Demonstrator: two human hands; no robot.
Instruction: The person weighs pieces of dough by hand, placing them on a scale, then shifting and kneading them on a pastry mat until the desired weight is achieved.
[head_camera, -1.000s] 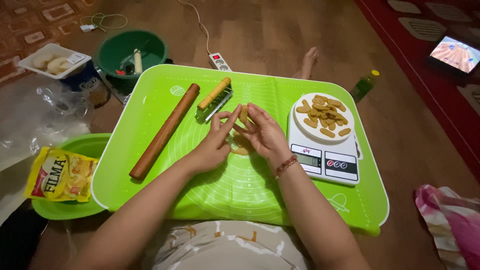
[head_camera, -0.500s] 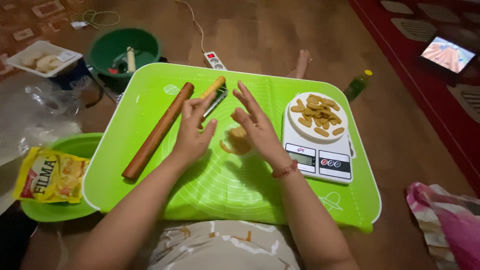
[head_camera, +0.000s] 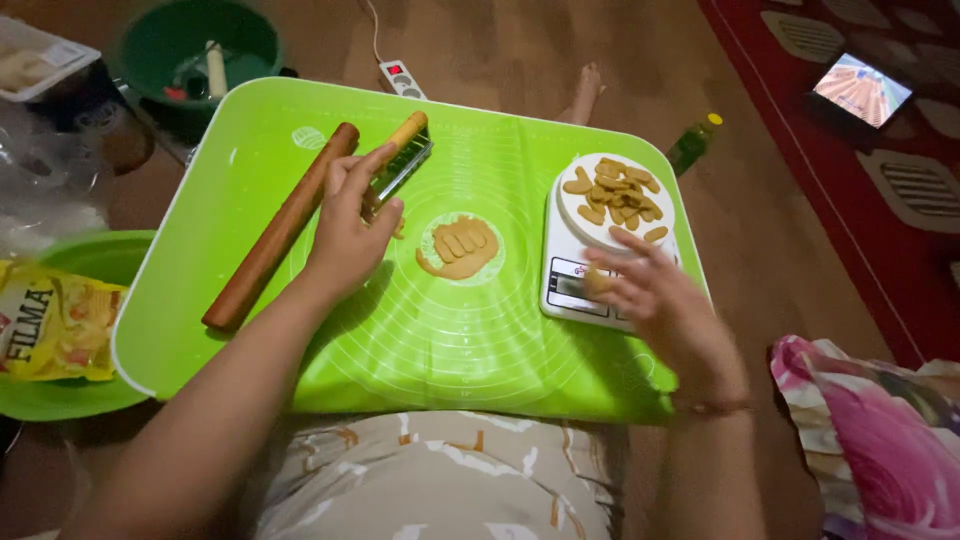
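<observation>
A flat round of tan dough (head_camera: 460, 248), scored with finger-shaped cuts, lies at the middle of the green silicone mat (head_camera: 430, 340). My left hand (head_camera: 348, 230) closes around the metal cutter with a yellow handle (head_camera: 402, 152), just right of the wooden rolling pin (head_camera: 280, 225). My right hand (head_camera: 655, 305) is blurred over the white kitchen scale (head_camera: 572, 290), with a small dough piece (head_camera: 597, 282) pinched in its fingers. On the scale sits a white plate (head_camera: 570, 205) with several shaped dough pieces (head_camera: 612, 190).
Beyond the mat are a green bowl (head_camera: 195, 45), a white power strip (head_camera: 400, 78), a small green bottle (head_camera: 693, 145) and a lit screen (head_camera: 860, 90). At the left, a yellow packet (head_camera: 50, 320) rests on a green plate (head_camera: 60, 400). Pink cloth (head_camera: 880, 440) lies at the right.
Both hands have left the dough round. The left moved up-left onto the cutter; the right moved right over the scale with a small piece. The camera view shifted closer.
</observation>
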